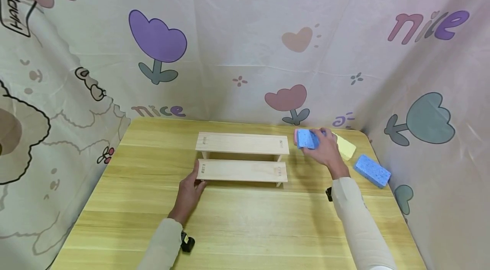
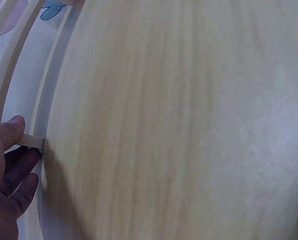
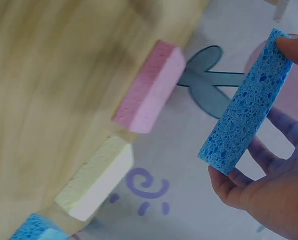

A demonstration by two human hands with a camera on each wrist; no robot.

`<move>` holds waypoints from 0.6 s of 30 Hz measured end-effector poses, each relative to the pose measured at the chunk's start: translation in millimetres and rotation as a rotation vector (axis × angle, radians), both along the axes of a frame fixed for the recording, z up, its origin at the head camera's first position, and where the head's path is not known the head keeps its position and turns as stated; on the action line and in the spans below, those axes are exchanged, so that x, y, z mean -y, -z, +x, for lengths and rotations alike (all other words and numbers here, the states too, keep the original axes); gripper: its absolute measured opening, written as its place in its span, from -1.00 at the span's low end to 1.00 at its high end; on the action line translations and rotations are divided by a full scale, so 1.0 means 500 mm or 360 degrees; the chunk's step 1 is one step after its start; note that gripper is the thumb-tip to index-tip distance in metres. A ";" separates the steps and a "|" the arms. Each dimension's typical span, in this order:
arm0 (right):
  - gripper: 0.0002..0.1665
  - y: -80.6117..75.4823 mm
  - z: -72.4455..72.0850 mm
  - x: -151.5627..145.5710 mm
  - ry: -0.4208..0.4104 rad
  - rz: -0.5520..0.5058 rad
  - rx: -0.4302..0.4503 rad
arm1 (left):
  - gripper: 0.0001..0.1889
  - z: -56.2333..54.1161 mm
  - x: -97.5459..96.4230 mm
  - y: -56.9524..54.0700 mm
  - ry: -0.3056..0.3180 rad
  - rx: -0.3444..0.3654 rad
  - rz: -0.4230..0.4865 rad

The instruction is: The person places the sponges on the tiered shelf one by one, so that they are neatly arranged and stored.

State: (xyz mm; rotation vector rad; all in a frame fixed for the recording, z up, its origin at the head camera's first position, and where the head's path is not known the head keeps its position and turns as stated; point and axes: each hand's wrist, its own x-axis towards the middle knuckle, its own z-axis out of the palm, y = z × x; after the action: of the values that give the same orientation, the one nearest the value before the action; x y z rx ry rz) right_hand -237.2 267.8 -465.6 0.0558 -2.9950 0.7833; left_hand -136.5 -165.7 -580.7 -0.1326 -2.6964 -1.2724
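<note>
Several flowers, hearts and the word "nice" are printed on the pale cloth (image 1: 237,19) that hangs behind the worktop and along its left and right sides. The worktop (image 1: 245,227) has a yellowish wood grain.

Two pale boards on short legs stand on it, one before the other: the rear board (image 1: 242,143) and the front board (image 1: 242,171), with a narrow strip of worktop showing between them. Two light sleeves (image 1: 361,223) reach in from the near edge.

At the front board's left end is the left hand (image 1: 188,193), its grip narrow, thumb and fingers on either side of a leg (image 2: 31,141). Right of the boards is the right hand (image 1: 323,149), its grip holding a blue sponge (image 3: 246,102) by the edges, thumb on one end, fingers along the other side. This sponge is in the air, apart from those on the worktop.

Below it lies a pink sponge (image 3: 150,87), then a yellow sponge (image 1: 346,146), and, nearer the right edge, a second blue one (image 1: 372,171), all in a slanting row. Smallest are the black wrist devices (image 1: 187,242), one at each cuff.
</note>
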 end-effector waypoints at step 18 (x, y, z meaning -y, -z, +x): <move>-0.13 -0.067 -0.025 0.116 -0.0072 -0.0080 -0.0087 | -0.18 0.001 0.001 -0.004 0.0000 0.0021 0.0035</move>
State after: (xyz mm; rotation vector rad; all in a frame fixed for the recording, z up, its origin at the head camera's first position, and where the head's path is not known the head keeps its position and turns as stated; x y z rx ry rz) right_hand -249.5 209.7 -432.3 0.1412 -2.9309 0.8464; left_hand -136.0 -166.4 -578.5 -0.1220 -2.6928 -1.3069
